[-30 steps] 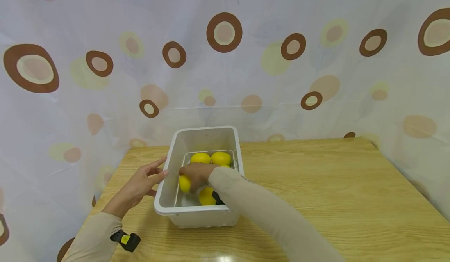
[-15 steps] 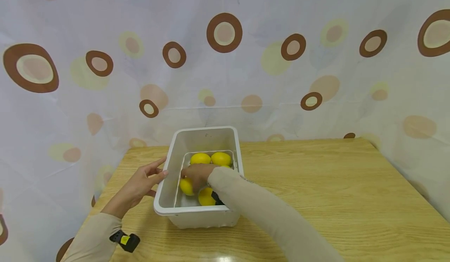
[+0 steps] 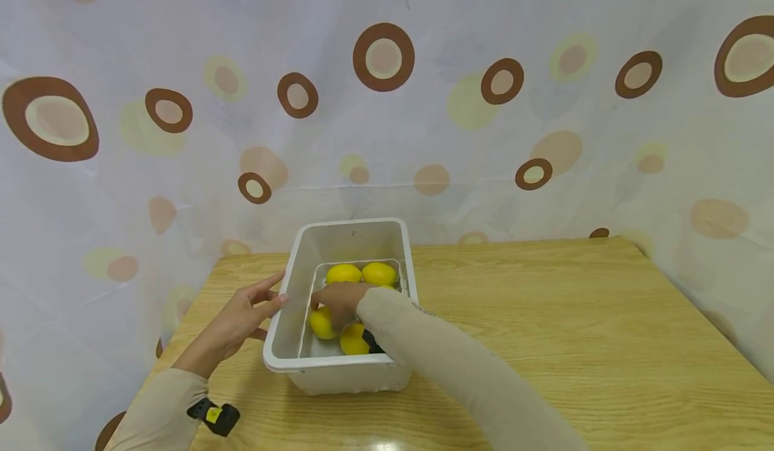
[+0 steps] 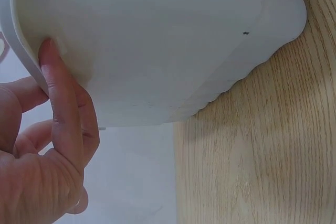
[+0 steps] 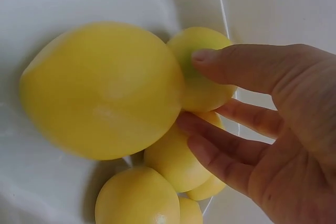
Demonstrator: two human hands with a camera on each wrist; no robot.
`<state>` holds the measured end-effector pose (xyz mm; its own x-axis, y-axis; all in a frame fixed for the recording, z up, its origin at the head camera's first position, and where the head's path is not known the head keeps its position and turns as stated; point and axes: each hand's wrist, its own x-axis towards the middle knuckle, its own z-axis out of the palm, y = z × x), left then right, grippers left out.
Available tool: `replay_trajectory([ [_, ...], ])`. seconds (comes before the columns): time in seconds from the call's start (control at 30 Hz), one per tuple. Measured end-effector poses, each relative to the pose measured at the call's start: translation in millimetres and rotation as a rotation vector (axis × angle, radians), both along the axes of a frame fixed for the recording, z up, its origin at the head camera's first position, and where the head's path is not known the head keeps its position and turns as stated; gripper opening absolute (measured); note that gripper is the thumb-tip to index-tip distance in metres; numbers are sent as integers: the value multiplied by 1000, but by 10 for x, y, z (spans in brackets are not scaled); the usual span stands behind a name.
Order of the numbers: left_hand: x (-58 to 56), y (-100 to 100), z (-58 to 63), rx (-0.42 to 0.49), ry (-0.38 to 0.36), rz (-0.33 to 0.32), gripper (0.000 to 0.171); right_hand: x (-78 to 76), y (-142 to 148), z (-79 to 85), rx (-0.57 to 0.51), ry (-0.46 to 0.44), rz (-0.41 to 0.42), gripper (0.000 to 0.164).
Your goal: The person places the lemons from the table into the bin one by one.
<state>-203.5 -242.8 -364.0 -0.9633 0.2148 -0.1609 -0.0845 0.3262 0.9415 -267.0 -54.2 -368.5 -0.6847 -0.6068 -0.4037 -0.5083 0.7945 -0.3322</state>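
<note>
A white plastic bin (image 3: 338, 362) stands on the table with several yellow lemons inside. My left hand (image 3: 244, 313) grips its left rim, thumb over the edge; in the left wrist view the fingers press the outer wall (image 4: 157, 51) under the lip. My right hand (image 3: 341, 300) reaches down into the bin and holds a lemon (image 3: 322, 323) near the left wall. The right wrist view has the thumb on top of this lemon (image 5: 205, 93) and the fingers along its side. Closer to that camera lies a big-looking lemon (image 5: 102, 90).
Two lemons (image 3: 343, 273) lie side by side toward the bin's far end, and another (image 3: 353, 340) sits by the near wall. The wooden table (image 3: 544, 316) extends to the right. A patterned curtain (image 3: 435, 135) hangs behind. A black wrist camera (image 3: 220, 419) is strapped on the left sleeve.
The held lemon has shifted slightly right and toward the near wall, and more of it shows below the right fingers. My left hand keeps its place on the rim.
</note>
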Motion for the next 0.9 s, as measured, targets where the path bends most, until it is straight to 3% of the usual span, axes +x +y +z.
replay_trajectory([
  [0.23, 9, -5, 6, -2, -1, 1, 62, 45, 18, 54, -22, -96, -74, 55],
  [0.43, 10, -7, 16, 3, -2, -1, 63, 82, 32, 87, 13, -106, -84, 53],
  [0.77, 6, 0, 15, 15, 1, 4, 62, 131, 48, 136, 25, -79, -53, 57],
  [0.9, 20, 5, 29, 8, 9, 1, 62, 124, 31, 204, 25, -43, 39, 52],
])
